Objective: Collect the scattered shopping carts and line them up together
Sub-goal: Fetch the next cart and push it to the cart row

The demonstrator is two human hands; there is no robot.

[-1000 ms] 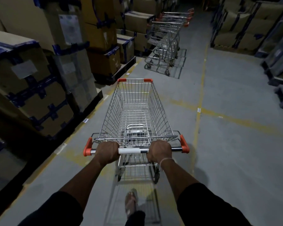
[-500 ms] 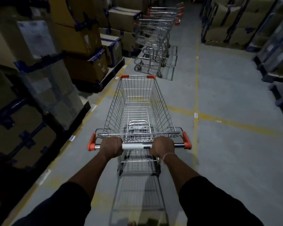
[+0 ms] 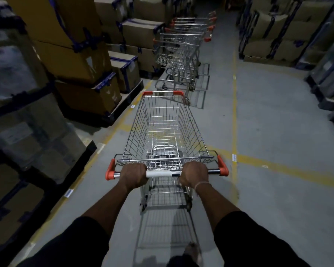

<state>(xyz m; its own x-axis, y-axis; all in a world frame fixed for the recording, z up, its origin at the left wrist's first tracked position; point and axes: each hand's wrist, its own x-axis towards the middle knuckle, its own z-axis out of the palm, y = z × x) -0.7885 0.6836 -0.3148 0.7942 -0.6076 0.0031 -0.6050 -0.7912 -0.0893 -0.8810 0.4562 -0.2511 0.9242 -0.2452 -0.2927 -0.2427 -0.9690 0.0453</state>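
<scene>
Off to the left of the left hand, stacked cardboard boxes (image 3: 81,45) on pallets are lining the aisle, and they are sliding past nearer than a second ago, so the person is walking forward. The left hand (image 3: 133,175) is wrapping its fingers around the handle bar (image 3: 158,173) of the shopping cart (image 3: 166,130), close to the orange end cap on that side. Between the two hands the bar's white sleeve is showing. The right hand (image 3: 194,174) is clenching the same bar, a thin band sitting at its wrist. Both grips are looking unchanged from the earlier frames.

The cart's empty wire basket is stretching straight ahead of the hands. What is changing is the gap beyond it: the row of nested carts (image 3: 183,53), ahead of the hands and a little to the right of the basket's front, is standing much closer to the orange front corners than a second ago. The front edge is now just short of the row's rearmost cart, though I cannot tell whether they are touching yet.

To the right of the right hand, a yellow floor line (image 3: 234,112) is running up the aisle, with more boxes beyond.

By my judgement, the collecting of this cart is nearly finishing; a slight rightward steer is probably needed to nest it squarely.
</scene>
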